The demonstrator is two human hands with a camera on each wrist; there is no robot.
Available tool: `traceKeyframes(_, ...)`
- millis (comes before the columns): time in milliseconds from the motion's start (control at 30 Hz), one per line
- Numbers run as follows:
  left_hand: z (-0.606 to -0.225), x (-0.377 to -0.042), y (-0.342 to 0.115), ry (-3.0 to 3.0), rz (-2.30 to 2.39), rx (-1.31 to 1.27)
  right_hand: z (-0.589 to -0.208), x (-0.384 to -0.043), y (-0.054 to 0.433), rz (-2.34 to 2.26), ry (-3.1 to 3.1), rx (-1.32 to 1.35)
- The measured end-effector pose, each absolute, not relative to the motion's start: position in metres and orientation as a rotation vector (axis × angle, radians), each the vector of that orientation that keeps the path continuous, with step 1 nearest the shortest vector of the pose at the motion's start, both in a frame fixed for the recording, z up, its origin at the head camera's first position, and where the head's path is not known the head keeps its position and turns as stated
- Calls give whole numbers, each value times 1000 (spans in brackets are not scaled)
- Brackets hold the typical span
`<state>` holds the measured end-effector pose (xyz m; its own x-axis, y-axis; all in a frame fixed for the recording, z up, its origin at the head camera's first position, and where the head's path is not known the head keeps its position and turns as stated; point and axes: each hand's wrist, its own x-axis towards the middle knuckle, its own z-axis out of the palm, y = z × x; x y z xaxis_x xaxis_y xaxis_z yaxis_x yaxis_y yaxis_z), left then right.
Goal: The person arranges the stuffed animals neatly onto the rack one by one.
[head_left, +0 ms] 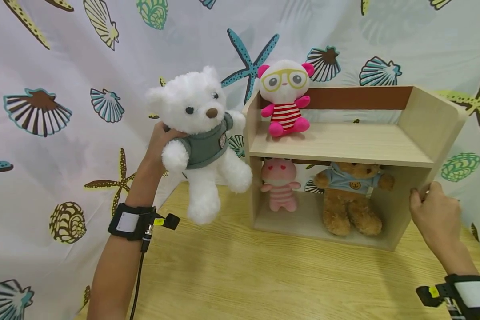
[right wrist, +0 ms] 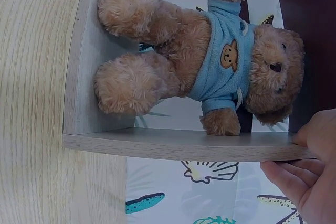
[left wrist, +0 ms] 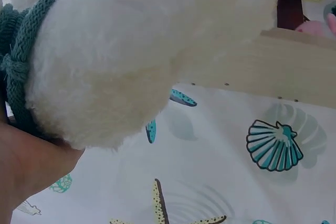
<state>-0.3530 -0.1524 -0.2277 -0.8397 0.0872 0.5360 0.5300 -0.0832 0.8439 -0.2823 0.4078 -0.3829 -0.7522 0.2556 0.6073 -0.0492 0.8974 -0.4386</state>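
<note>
My left hand (head_left: 162, 144) grips a white teddy bear (head_left: 204, 146) in a green sweater from behind its side, holding it up left of a small wooden shelf (head_left: 344, 153). In the left wrist view the bear's white fur (left wrist: 115, 66) fills much of the picture, my hand at its sweater. On the other side, my right hand (head_left: 438, 218) pinches the front edge of the shelf's right side panel, thumb inside and fingers outside in the right wrist view. A brown teddy bear (right wrist: 184, 51) in a blue hoodie sits on the lower level, close to that panel.
On the upper level, at its left end, sits a pink and white panda doll (head_left: 286, 100) with yellow glasses. Below it stands a pink striped doll (head_left: 281, 184). The shelf rests on a wooden table (head_left: 240, 275), with a shell-print curtain (head_left: 56, 178) behind.
</note>
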Motion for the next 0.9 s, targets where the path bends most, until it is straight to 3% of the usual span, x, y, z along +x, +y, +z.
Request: traceKeyframes(900, -210, -358, -104, -1963, -1976, -892, -383, -279, 406, 587, -2365, -160)
